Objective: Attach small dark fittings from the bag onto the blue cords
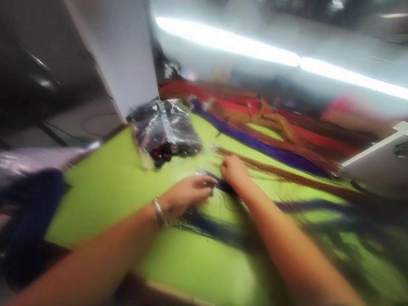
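The picture is smeared by motion. My left hand (188, 192), with a metal bangle on the wrist, rests on a green tabletop (110, 181), its fingers pressed onto the end of a dark blue hair bundle (217, 225) that lies across the table. My right hand (234, 171) reaches just beyond it, fingers curled down at the same end of the strands, near a thin brown hair bundle (291, 175). Blur hides how the fingers of either hand are set.
A clear plastic bag (165, 130) of dark items lies at the table's far left. Purple, red and orange-brown hair bundles (267, 126) lie across the back. A white panel (122, 57) stands at left, a white structure (395, 153) at right.
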`<state>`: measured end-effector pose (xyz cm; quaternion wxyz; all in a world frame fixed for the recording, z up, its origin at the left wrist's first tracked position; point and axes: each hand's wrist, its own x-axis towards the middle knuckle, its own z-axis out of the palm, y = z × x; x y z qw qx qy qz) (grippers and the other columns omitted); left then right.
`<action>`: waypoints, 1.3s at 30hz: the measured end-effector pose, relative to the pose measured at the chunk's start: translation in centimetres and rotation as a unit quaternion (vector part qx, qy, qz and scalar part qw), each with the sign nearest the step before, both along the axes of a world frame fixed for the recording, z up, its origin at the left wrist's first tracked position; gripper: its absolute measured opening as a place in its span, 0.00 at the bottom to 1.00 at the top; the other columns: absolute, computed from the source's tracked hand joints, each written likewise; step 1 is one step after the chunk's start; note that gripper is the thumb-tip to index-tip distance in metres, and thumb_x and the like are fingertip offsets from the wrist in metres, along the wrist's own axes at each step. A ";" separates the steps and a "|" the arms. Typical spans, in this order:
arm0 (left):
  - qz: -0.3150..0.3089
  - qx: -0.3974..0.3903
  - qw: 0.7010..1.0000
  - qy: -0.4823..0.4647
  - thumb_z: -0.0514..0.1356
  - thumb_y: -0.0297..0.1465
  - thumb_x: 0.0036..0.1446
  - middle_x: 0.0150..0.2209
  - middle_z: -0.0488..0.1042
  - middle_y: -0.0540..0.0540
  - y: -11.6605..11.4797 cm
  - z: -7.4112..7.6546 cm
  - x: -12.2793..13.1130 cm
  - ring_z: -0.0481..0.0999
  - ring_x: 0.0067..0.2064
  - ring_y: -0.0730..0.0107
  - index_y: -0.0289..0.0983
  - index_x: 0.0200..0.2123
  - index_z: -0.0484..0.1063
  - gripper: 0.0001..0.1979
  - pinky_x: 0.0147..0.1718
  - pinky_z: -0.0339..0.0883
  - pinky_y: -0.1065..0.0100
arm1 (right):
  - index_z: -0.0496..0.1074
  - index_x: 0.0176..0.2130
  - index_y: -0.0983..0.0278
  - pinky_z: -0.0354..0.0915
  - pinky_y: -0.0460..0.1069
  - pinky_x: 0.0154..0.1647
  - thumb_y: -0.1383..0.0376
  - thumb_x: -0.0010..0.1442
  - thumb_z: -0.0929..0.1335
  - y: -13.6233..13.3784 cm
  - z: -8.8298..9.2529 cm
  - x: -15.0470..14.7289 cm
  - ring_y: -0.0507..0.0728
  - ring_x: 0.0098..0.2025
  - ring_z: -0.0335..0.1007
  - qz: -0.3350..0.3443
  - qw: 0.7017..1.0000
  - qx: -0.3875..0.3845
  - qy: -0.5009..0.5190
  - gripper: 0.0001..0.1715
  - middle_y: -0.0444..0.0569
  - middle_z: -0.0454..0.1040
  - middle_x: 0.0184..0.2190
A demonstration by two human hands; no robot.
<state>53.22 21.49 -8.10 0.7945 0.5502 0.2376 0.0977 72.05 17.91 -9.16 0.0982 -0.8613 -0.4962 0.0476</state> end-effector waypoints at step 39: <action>-0.204 0.175 0.963 0.003 0.59 0.34 0.53 0.35 0.72 0.43 0.3 -1.5 -0.2 0.70 0.31 0.71 0.35 0.47 0.70 0.18 0.30 0.65 0.69 | 0.75 0.31 0.63 0.55 0.46 0.31 0.67 0.54 0.66 -2.9 0.1 -2.4 0.53 0.34 0.63 0.203 0.977 0.060 -0.011 0.07 0.48 0.70 0.31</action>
